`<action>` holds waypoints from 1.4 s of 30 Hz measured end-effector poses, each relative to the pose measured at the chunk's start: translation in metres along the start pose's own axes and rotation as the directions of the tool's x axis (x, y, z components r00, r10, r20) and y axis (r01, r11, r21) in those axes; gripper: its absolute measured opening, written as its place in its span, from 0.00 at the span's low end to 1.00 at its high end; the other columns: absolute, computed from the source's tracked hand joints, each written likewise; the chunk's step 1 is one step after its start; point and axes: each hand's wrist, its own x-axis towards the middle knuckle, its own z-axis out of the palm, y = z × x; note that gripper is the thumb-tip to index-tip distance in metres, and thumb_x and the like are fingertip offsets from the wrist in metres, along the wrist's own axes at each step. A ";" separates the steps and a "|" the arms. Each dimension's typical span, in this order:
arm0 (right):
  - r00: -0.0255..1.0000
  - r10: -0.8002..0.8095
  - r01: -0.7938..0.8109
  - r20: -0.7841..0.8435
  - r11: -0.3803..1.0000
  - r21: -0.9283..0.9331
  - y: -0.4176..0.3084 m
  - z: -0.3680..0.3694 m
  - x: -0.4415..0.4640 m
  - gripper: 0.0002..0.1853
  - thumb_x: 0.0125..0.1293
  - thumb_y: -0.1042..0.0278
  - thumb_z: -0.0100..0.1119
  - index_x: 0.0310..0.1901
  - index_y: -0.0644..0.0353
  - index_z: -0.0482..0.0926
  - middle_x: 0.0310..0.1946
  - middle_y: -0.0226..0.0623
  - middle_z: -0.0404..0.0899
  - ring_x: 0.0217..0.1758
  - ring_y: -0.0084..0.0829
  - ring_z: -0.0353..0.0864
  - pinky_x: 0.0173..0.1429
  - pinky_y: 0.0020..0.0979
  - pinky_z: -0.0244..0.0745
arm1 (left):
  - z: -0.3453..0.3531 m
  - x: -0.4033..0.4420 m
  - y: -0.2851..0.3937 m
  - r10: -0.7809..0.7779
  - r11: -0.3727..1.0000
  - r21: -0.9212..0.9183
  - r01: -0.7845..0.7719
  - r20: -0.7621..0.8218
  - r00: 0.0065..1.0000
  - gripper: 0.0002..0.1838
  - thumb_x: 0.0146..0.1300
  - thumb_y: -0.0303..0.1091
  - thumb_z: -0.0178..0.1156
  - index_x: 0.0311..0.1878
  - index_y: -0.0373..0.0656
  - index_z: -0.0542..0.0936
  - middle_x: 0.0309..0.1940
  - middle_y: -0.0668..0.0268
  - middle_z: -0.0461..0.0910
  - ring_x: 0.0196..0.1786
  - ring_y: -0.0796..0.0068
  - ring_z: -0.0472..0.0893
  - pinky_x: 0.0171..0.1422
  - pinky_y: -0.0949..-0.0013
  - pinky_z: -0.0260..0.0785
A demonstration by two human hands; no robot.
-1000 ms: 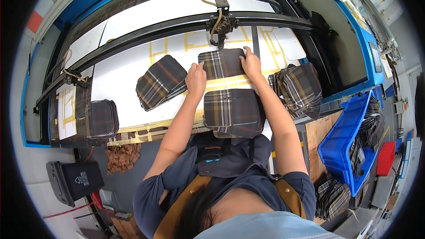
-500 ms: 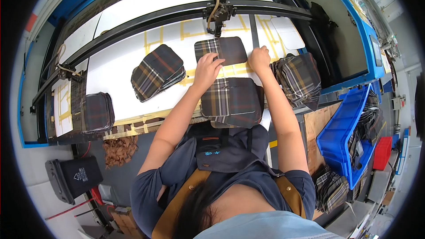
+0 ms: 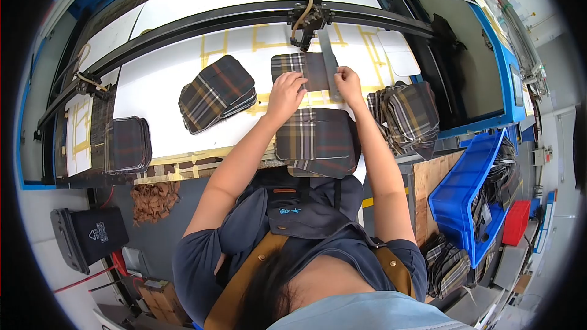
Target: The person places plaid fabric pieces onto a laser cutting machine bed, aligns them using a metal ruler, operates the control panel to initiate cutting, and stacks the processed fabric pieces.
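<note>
A plaid fabric piece with rounded corners (image 3: 287,63) lies flat on the white bed of the machine. My left hand (image 3: 287,93) rests on its left part, fingers bent and lying on the cloth, gripping nothing. A long flat grey metal ruler (image 3: 328,61) lies across the piece's right part, pointing away from me. My right hand (image 3: 350,85) is closed on the ruler's right edge near its close end. Just in front, between my forearms, sits a stack of plaid pieces (image 3: 315,140). Other plaid stacks stand left (image 3: 217,95) and right (image 3: 405,113) of my hands.
A black gantry rail (image 3: 214,23) with a hanging machine head (image 3: 309,21) spans the bed just beyond the piece. Another plaid stack (image 3: 129,143) sits far left. A blue crate (image 3: 452,198) holding cut pieces stands at the right; a black bin (image 3: 92,238) is lower left.
My right hand has moved left with the ruler, bringing it from beside the plaid piece onto its right part. My left hand stays on the piece.
</note>
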 end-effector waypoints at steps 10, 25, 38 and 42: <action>0.981 -0.182 0.192 0.060 0.950 -0.248 -0.051 0.030 -0.027 0.13 0.56 0.74 0.69 0.42 0.67 0.81 0.31 0.49 0.81 0.38 0.52 0.82 0.45 0.46 0.77 | -0.001 0.000 0.000 -0.009 0.999 -0.034 0.009 0.000 1.000 0.14 0.58 0.28 0.68 0.48 0.38 0.81 0.54 0.57 0.80 0.61 0.53 0.76 0.67 0.53 0.68; 0.881 -0.436 0.464 0.183 0.727 -0.506 -0.056 0.027 -0.058 0.22 0.58 0.72 0.65 0.54 0.72 0.79 0.40 0.48 0.76 0.44 0.48 0.74 0.48 0.44 0.73 | 0.001 -0.001 0.001 0.005 1.000 0.007 -0.005 0.018 1.000 0.14 0.61 0.30 0.65 0.50 0.41 0.82 0.57 0.54 0.77 0.62 0.50 0.74 0.68 0.51 0.65; 0.999 -0.023 0.007 -0.024 0.853 -0.522 -0.021 -0.008 -0.005 0.13 0.58 0.59 0.72 0.31 0.61 0.83 0.37 0.45 0.81 0.46 0.48 0.79 0.50 0.49 0.70 | -0.001 -0.002 0.013 0.009 0.987 0.158 -0.024 0.093 0.996 0.16 0.66 0.39 0.64 0.56 0.54 0.84 0.59 0.53 0.74 0.65 0.50 0.70 0.72 0.44 0.60; 0.984 -0.152 0.082 -0.096 0.855 -0.512 -0.008 -0.002 -0.008 0.16 0.58 0.56 0.73 0.30 0.63 0.82 0.34 0.45 0.80 0.41 0.48 0.79 0.45 0.49 0.68 | 0.000 -0.003 0.013 -0.003 0.988 0.156 -0.012 0.094 0.996 0.16 0.66 0.39 0.63 0.56 0.55 0.84 0.60 0.54 0.74 0.66 0.51 0.69 0.73 0.41 0.58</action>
